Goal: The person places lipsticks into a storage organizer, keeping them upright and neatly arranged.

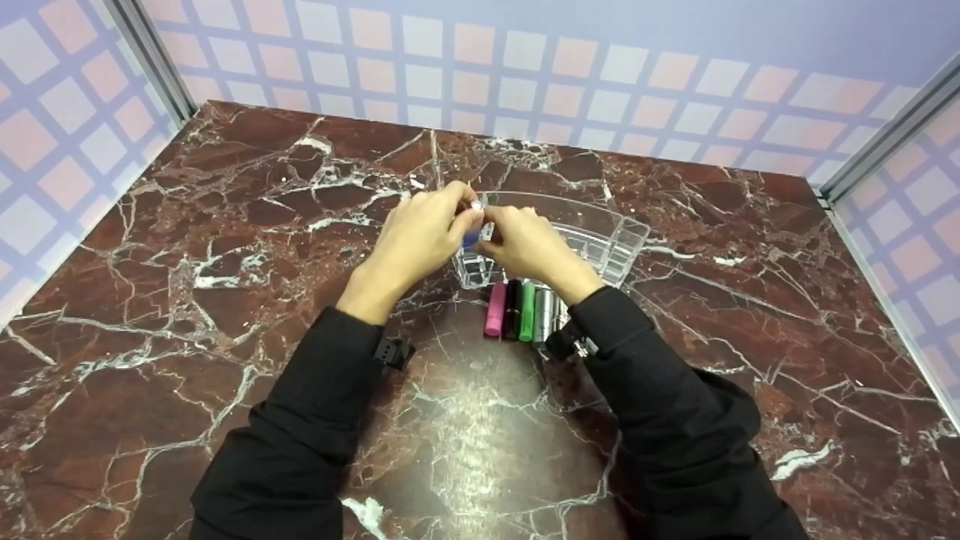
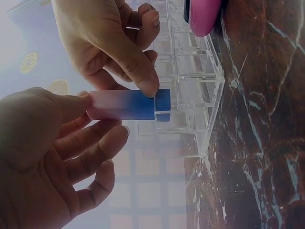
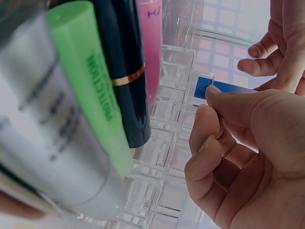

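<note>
A blue-and-pink lipstick tube [image 2: 128, 105] stands with its blue end inside a front compartment of the clear plastic organizer [image 1: 630, 232], near its left end. My left hand [image 1: 424, 225] pinches the tube's pink end between thumb and fingers, as the left wrist view shows. Lower down, the thumb and fingers of my right hand [image 1: 529, 244] pinch the blue part, just by the compartment's rim. The right hand's other fingers are curled [image 3: 205, 167]. In the head view both hands hide most of the tube.
In front of the organizer several tubes are lined up: a pink one [image 1: 495, 309], a black one [image 1: 513, 309] with a gold ring, a green one [image 1: 527, 311] and a silver one [image 1: 544, 315]. The right sleeve partly covers the row. Patterned panels border the marbled table [image 1: 225, 315].
</note>
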Available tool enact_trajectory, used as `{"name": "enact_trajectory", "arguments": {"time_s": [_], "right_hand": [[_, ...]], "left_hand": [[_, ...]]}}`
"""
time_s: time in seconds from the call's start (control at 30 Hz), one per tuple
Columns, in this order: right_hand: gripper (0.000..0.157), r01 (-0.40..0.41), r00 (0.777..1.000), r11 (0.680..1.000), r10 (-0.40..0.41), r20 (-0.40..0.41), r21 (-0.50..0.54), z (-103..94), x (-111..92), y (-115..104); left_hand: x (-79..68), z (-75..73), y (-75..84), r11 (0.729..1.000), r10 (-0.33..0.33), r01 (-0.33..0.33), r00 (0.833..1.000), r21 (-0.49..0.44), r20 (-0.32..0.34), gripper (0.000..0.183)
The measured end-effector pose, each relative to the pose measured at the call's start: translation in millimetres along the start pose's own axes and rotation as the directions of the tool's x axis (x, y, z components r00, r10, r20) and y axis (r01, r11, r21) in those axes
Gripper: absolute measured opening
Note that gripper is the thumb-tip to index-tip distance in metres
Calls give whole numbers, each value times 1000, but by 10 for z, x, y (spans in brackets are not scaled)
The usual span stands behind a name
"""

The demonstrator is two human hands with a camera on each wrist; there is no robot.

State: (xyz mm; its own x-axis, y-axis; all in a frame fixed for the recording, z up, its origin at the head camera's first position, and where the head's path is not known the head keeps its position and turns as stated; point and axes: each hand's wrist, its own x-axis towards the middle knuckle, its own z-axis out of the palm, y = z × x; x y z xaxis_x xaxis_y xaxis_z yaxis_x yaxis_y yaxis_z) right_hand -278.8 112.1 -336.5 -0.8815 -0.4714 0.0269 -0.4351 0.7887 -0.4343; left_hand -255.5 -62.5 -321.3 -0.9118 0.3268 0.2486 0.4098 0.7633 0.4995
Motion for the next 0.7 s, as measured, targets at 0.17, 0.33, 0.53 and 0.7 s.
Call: {"name": "enact_trajectory", "arguments": {"time_s": [0.17,0.33,0.53,0.7], "right_hand": [[33,-2,1000,1000,2,-5,-12,-1,1,-16],[31,-7,1000,1000,7,-13,2,5,-1,-5],[29,-12,999,1000,13,-38,25,7,7,17],[33,-21,999,1000,21,-46,12,-1,-1,5]], "left_hand": [[0,7,-7,1000,-2,2,1000,-2,-6,29],[-8,6,-8,1000,5,-5,1000,-2,-11,28],[-13,0,11,999,21,-21,1000,31,-14,28],[-15,0,17,998,25,-25,1000,58,-11,30]]}}
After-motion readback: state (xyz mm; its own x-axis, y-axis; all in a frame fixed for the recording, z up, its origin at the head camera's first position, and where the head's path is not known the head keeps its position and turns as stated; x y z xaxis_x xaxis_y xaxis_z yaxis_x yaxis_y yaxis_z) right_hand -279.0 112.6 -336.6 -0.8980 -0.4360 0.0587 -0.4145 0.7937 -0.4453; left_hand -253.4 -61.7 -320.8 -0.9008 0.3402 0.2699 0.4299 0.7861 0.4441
